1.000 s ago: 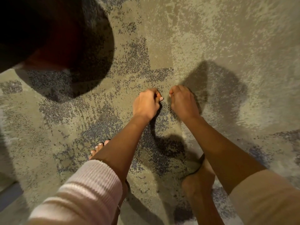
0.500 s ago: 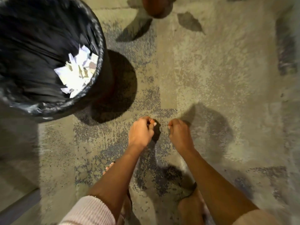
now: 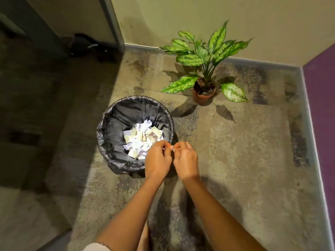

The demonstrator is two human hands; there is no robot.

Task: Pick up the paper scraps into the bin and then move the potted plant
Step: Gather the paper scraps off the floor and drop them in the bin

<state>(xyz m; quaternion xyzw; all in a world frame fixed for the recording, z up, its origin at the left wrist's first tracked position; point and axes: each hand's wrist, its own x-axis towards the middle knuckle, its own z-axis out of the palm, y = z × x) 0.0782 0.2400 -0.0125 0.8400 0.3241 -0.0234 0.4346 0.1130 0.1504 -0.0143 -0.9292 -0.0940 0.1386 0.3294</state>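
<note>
A round bin [image 3: 108,122] lined with a black bag stands on the mottled carpet, with a heap of white paper scraps [image 3: 141,138] inside. My left hand [image 3: 157,162] hovers over the bin's near right rim, fingers pinched on a thin white sliver of paper [image 3: 164,148]. Just right of it, fingertips almost touching, my right hand [image 3: 186,162] is curled closed; nothing shows in it. The potted plant [image 3: 204,51], with speckled green leaves in a small terracotta pot [image 3: 204,96], stands upright beyond the bin near the back wall.
A beige wall with a grey skirting [image 3: 253,61] runs behind the plant and a purple wall [image 3: 322,105] closes the right side. A door frame [image 3: 112,24] stands at the back left, with a dark object [image 3: 85,45] on the floor beside it.
The view has lifted from the carpet to take in the bin and plant. Both hands have risen off the floor, still pinched, and now hover at the bin's right rim.
</note>
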